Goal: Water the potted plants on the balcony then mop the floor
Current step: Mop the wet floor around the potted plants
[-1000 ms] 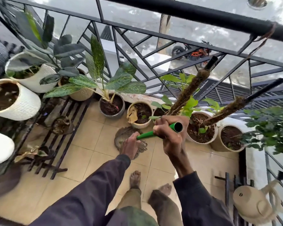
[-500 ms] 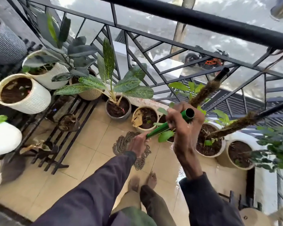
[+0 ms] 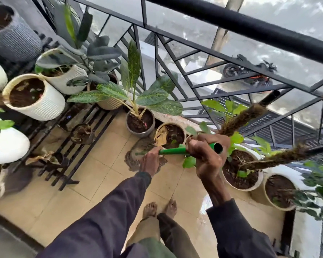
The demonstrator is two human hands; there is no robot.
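A green mop handle (image 3: pixel 172 151) runs from its hollow top end at centre right down to a brown mop head (image 3: pixel 136 155) lying on the tan tiled floor (image 3: pixel 93 175). My right hand (image 3: pixel 205 155) grips the handle near the top. Lower on the handle, my left hand (image 3: pixel 150 161) holds it just above the mop head. Along the railing stand a grey pot with a speckled-leaf plant (image 3: pixel 140 123), a small cream pot (image 3: pixel 171 135) and two white pots with moss poles (image 3: pixel 241 170).
A black metal rack (image 3: pixel 78 146) at the left carries several white ribbed pots (image 3: pixel 35 97). The black railing (image 3: pixel 194 45) closes the far side. A wet patch (image 3: pixel 206 202) shines on the tiles by my bare feet (image 3: pixel 160 208). A leafy shrub (image 3: pixel 319 185) overhangs at the right.
The view has swung right and closer to the railing. Both hands stay on the green handle, which has risen slightly; the mop head has shifted a little on the tiles.
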